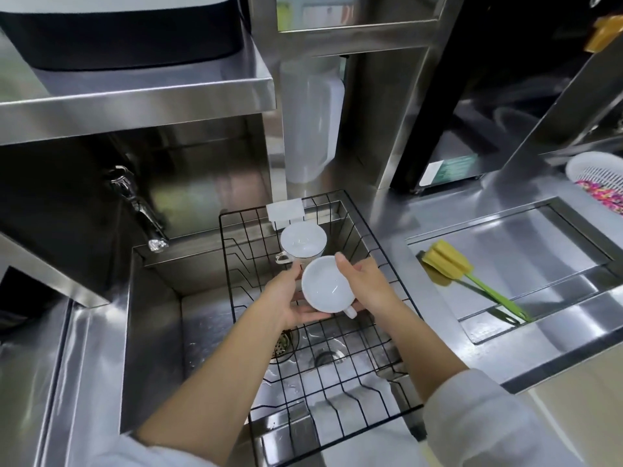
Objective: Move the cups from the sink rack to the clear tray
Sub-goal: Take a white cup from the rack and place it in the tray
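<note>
White cups, two: one (326, 288) gripped between both hands, left hand (286, 299) cupped beneath, right hand (365, 283) curled over the rim, apparently to steady a wet, slippery piece above the black wire sink rack (340, 375); one (302, 243) upright at the rack's far end. Yellow sponge brush (448, 261), one, on the desk's recessed drainboard. Clear tray not in view.
</note>
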`<state>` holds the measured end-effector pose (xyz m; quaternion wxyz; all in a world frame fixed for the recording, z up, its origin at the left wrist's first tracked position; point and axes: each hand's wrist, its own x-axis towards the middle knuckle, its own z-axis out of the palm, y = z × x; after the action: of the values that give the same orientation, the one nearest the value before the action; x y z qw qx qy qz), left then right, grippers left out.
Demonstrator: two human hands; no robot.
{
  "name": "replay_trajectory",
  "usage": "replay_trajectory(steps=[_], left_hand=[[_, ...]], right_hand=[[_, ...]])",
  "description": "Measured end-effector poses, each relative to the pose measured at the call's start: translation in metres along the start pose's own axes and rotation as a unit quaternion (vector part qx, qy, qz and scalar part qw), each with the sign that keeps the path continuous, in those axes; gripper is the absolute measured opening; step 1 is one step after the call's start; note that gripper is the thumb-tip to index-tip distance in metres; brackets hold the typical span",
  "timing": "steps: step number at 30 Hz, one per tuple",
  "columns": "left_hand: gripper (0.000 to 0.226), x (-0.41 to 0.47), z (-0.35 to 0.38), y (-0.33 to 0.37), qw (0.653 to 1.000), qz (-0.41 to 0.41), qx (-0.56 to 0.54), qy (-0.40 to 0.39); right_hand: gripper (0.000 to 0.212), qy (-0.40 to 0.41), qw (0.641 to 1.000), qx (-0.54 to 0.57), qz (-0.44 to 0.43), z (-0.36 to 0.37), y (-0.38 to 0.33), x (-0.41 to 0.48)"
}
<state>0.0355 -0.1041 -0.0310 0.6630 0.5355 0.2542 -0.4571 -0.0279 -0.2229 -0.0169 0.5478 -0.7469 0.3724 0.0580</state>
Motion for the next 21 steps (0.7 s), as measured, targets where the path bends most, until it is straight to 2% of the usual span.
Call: replay_trajectory(steps=[4,8,11,13,15,18,20,21], left_hand=[[0.047,-0.007,-0.009,0.000,1.000,0.010,0.015,-0.009],[0.038,-0.019,-0.015,0.000,0.998,0.023,0.010,-0.066],[0.052,-0.026,-0.020,0.001,0.995,0.029,0.018,-0.096],[0.062,-0.031,-0.025,0.003,0.993,0.033,0.024,-0.115],[0.062,-0.039,-0.030,0.008,0.990,0.043,0.049,-0.122],[0.070,-0.055,-0.042,0.019,0.985,0.050,0.140,-0.088],[0.070,-0.071,-0.053,0.028,0.980,0.052,0.174,-0.086],[0.066,-0.080,-0.060,0.033,0.978,0.065,0.179,-0.087]], right_hand=[[0.070,0.034,0.997,0.058,0.043,0.007,-0.002,-0.002],[0.056,0.063,0.994,0.086,0.030,0.012,-0.005,-0.005],[0.048,0.052,0.988,0.138,0.042,0.015,-0.007,-0.009],[0.049,0.029,0.985,0.166,0.047,0.016,-0.009,-0.014],[0.057,-0.012,0.983,0.182,0.032,0.015,-0.012,-0.021],[0.046,-0.109,0.970,0.215,-0.018,0.015,-0.023,-0.036],[0.043,-0.164,0.963,0.207,-0.046,0.015,-0.037,-0.047],[0.050,-0.185,0.965,0.181,-0.054,0.017,-0.046,-0.052]])
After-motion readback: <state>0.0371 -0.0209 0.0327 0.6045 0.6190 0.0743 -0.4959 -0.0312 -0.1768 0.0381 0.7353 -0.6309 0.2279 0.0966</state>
